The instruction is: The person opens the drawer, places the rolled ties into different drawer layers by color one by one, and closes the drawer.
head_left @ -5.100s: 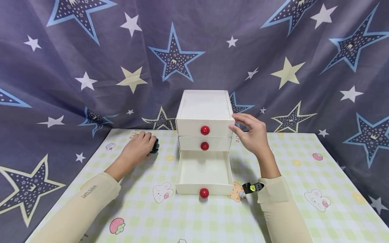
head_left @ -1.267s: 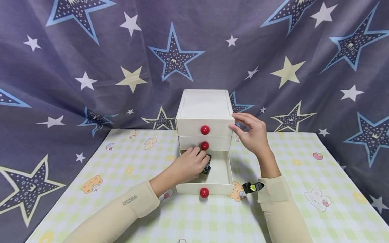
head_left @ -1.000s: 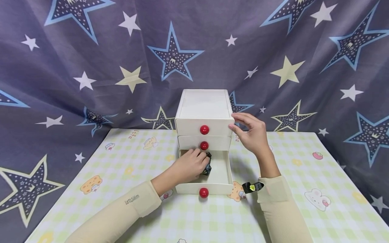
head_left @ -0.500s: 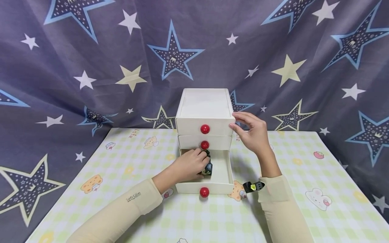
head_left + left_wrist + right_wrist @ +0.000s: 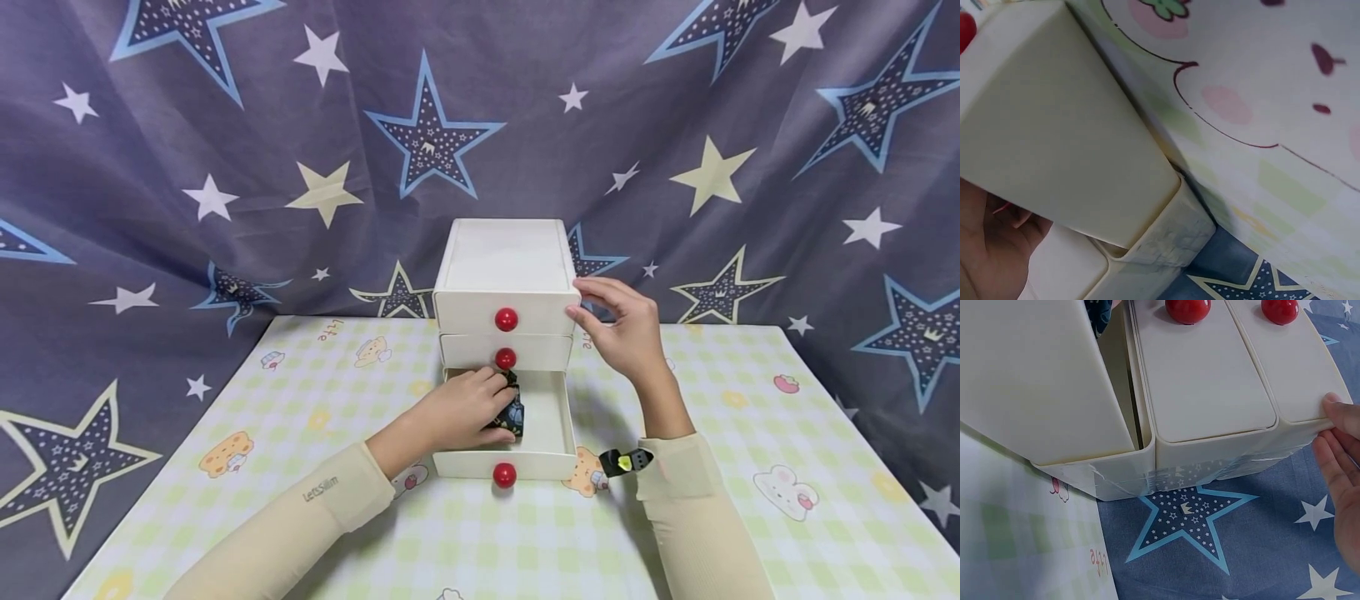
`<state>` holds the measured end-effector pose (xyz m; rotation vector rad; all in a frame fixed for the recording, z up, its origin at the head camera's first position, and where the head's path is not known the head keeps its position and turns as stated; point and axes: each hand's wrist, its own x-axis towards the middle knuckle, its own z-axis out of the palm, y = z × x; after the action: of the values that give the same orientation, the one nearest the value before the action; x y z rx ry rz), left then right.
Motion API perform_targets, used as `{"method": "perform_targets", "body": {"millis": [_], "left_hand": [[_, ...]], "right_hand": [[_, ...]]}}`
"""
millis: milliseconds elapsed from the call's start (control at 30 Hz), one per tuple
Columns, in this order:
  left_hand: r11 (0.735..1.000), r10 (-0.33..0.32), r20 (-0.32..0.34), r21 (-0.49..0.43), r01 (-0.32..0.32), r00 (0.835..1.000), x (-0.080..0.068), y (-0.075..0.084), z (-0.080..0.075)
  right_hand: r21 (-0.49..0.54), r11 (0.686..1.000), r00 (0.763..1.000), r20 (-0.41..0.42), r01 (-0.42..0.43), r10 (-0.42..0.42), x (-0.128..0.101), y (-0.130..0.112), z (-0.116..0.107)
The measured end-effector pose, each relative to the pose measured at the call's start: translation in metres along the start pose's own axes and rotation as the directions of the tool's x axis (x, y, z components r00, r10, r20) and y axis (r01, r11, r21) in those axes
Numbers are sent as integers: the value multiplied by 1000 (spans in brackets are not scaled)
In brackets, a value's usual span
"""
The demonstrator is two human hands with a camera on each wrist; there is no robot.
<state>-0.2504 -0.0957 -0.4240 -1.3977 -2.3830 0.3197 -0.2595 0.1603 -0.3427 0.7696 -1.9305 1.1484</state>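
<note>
A white drawer cabinet (image 5: 506, 254) with red knobs stands on the table, its bottom drawer (image 5: 551, 408) pulled out. My left hand (image 5: 465, 408) reaches into that drawer and holds a small dark cloth-like thing (image 5: 513, 417) with a blue pattern; its exact kind is unclear. Fingers lie over its far side and the thumb along its near side. In the left wrist view the drawer's outer wall hides the held thing. My right hand (image 5: 622, 325) grips the cabinet's upper right front corner, thumb on the top drawer's front (image 5: 1210, 369) side and fingers round the edge.
A small black and grey item with a yellow-green patch (image 5: 626, 462) sits beside the right cuff; whether it is attached cannot be told. A checked cloth (image 5: 720, 533) with cartoon prints covers the table. A star-patterned curtain (image 5: 247, 108) hangs behind and at both sides.
My left hand has carried the dark thing from the table's left side into the bottom drawer. In the last half second its thumb has come into view beside it. The right hand stays put.
</note>
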Motion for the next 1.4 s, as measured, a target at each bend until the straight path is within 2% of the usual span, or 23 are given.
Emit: {"method": "perform_targets", "body": {"millis": [267,567,867,1033,1200,1400], "left_hand": [[999,38,-17,-35,-39,999,-5,-1,-4],[998,55,-101,-33,-59,993,-7,-4,-8],[997,72,-178,14,-71,981,-11,-1,-23],[993,103,-233,85,-85,967,-13,5,-32],[985,159,-319,122,-126,934,-16,13,-39],[967,238,-359,180,-183,903,-21,23,-41]], "right_hand": [[5,1000,1000,-3,1,-1,0,0,0],[11,1000,1000,-4,1,-1,0,0,1],[20,1000,1000,-5,-6,6,-1,2,1],[24,1000,1000,-5,-10,10,-1,4,2],[25,1000,1000,-1,-11,11,-1,5,2],[21,1000,1000,-3,1,-1,-1,4,2]]}}
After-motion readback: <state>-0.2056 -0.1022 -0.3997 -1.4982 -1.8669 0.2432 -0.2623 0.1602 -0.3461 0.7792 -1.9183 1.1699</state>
